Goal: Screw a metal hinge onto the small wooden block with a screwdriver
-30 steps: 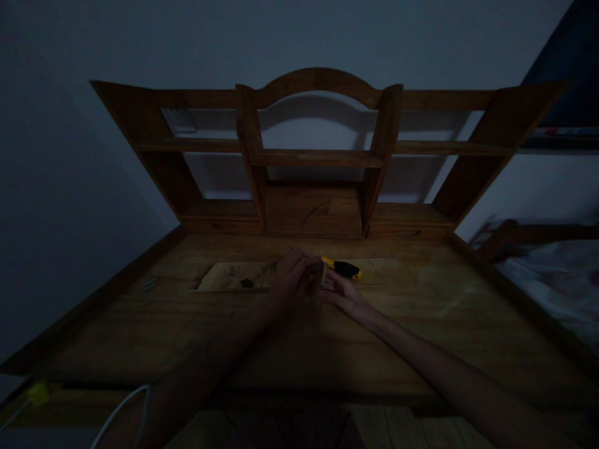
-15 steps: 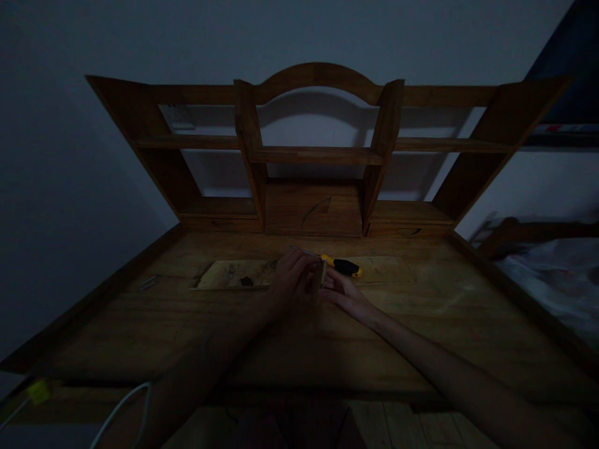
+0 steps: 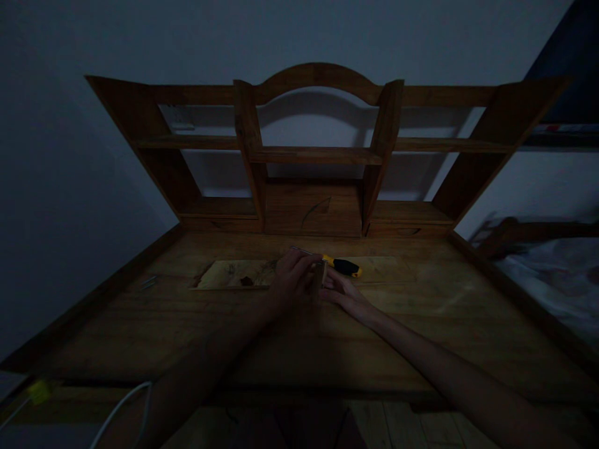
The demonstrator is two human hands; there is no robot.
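Observation:
In dim light, a small wooden piece (image 3: pixel 323 275) stands on edge between my two hands over the middle of the desk. My left hand (image 3: pixel 294 275) is closed at its left side, the fingers bent toward its top; the fingertips are partly in shadow. From the other side my right hand (image 3: pixel 345 294) grips the piece, thumb and fingers pressed against it. Just beyond the hands lies a screwdriver (image 3: pixel 345 267) with a black and yellow handle, its metal shaft pointing left behind my left hand.
Behind the hands, a pale wooden board (image 3: pixel 234 274) with a dark knot lies on the desk (image 3: pixel 393 349). Several small metal pins (image 3: pixel 148 282) are at the left. A wooden shelf unit (image 3: pixel 316 154) stands along the back. A white cable (image 3: pixel 122 402) crosses near my left forearm.
The fingers of my left hand have shifted slightly at the top of the wooden piece, which looks slightly turned. My right hand and the screwdriver stay in place.

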